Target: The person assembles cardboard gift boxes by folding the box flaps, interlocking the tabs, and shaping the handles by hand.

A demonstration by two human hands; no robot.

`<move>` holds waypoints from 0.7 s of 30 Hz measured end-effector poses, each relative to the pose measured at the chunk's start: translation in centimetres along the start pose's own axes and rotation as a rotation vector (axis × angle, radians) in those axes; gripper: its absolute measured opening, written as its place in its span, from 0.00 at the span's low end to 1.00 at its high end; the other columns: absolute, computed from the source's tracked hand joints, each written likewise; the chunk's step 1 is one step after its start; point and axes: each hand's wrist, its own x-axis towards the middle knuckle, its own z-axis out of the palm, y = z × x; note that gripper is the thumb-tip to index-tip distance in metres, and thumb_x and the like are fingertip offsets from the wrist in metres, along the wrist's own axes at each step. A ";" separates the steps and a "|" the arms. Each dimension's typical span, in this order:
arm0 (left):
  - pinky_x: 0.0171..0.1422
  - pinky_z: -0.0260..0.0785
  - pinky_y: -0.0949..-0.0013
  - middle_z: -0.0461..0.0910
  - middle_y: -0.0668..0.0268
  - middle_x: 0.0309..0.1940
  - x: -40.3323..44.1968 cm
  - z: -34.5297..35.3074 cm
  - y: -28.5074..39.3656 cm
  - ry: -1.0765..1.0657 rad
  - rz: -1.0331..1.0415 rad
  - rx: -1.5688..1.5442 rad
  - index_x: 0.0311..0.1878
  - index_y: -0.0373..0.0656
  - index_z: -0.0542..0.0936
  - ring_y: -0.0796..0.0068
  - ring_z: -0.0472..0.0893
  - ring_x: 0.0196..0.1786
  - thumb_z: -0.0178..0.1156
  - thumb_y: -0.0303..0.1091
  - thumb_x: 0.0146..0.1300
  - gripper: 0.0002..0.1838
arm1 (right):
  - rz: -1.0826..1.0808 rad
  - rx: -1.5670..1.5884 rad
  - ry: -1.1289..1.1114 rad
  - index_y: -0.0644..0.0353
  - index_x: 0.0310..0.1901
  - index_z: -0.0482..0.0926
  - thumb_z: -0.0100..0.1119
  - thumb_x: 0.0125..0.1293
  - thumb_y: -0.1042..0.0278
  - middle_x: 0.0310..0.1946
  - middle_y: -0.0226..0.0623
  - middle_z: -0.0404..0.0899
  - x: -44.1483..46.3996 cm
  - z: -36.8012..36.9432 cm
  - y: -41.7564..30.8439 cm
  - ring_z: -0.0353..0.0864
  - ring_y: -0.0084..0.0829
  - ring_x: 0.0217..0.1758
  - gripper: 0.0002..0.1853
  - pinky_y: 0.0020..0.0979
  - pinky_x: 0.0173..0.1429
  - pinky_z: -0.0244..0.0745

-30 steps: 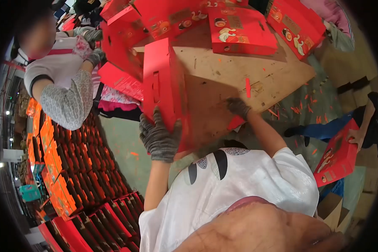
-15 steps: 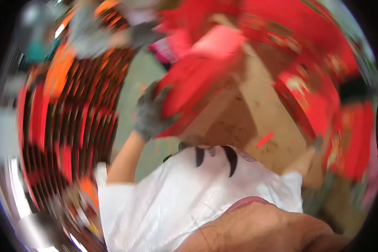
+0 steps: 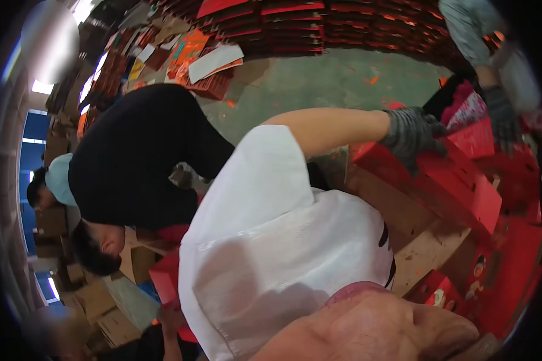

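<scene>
Green-grey floor (image 3: 337, 78), strewn with orange scraps, is seen in the head view, with dense rows of red packaging (image 3: 290, 30) behind it and a red crate (image 3: 214, 87) topped by a white sheet (image 3: 214, 64). At one side, a person in black (image 3: 144, 150) is seen bent over, near brown cardboard boxes (image 3: 96, 298).

Over the brown tabletop (image 3: 424, 249), a long red carton (image 3: 457, 180) is held at a slant. Its upper edge is grasped by the gloved left hand (image 3: 406, 135), the fingers curled over it; some fingertips are hidden. The right hand is not shown, so its state cannot be told. Beside the carton, another person's gloved hand (image 3: 503, 120) is seen, and a printed red box (image 3: 436, 290) is seen lower down.

If the carton is swung on this single visible grip, it could be twisted loose, or its corner dented against the crowded boxes. If it is pressed too hard, its thin-looking wall could be creased. The other person's hand could be knocked, being so near.
</scene>
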 end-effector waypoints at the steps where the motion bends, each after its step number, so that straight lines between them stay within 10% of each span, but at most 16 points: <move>1: 0.67 0.54 0.49 0.58 0.52 0.67 0.3 0.0 0.3 0.014 -0.030 0.006 0.66 0.63 0.66 0.50 0.63 0.67 0.64 0.62 0.44 0.43 | -0.060 0.026 -0.040 0.61 0.46 0.78 0.40 0.69 0.55 0.42 0.40 0.80 0.8 1.5 -2.0 0.79 0.39 0.43 0.20 0.39 0.50 0.72; 14: 0.66 0.52 0.39 0.57 0.50 0.69 1.6 1.5 0.0 -0.006 0.041 -0.069 0.66 0.63 0.66 0.48 0.61 0.68 0.61 0.64 0.43 0.43 | -0.473 0.133 -0.335 0.61 0.45 0.78 0.42 0.68 0.56 0.40 0.39 0.80 2.3 17.2 -22.7 0.79 0.37 0.41 0.18 0.38 0.48 0.73; 21: 0.49 0.66 0.46 0.76 0.61 0.43 0.4 2.2 -0.4 0.403 0.023 -0.090 0.46 0.58 0.80 0.57 0.75 0.50 0.62 0.51 0.42 0.23 | -0.525 0.068 -0.377 0.60 0.44 0.78 0.44 0.68 0.57 0.39 0.38 0.79 3.0 22.1 -27.7 0.79 0.36 0.40 0.17 0.37 0.47 0.73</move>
